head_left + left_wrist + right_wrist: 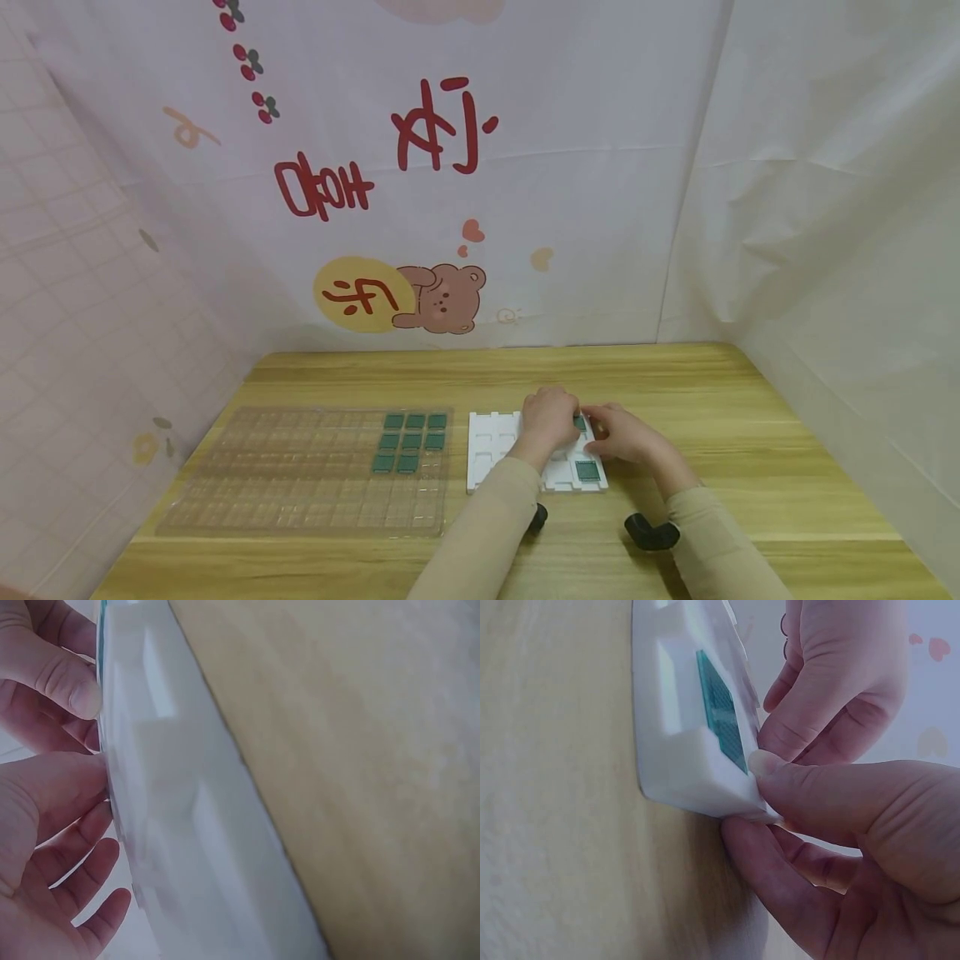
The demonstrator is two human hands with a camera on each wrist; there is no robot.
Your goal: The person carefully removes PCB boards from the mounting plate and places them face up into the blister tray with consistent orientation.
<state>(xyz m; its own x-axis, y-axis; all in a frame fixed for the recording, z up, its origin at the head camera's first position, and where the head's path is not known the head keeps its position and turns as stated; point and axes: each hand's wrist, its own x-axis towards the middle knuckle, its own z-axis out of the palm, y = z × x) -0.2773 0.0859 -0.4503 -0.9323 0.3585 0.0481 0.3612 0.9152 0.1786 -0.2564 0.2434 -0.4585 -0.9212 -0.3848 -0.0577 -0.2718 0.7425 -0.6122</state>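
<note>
A white foam tray (pixel 489 450) with square pockets lies on the wooden table (pixel 675 383), and both hands are at its far right part. My left hand (pixel 550 417) rests on top of it, thumb touching its face (pixel 161 825), fingers loosely bent. My right hand (pixel 626 435) pinches the tray's right corner (pixel 705 787), thumb on top and a finger under the edge. One green chip (pixel 721 712) sits in the pocket beside that thumb. Another green chip (pixel 588 471) lies in the near right pocket.
A large clear plastic tray (pixel 300 475) lies to the left, with several green chips (pixel 409 442) in its far right pockets. Cloth walls close the table in at the back and on both sides. Bare wood (pixel 750 433) extends to the right.
</note>
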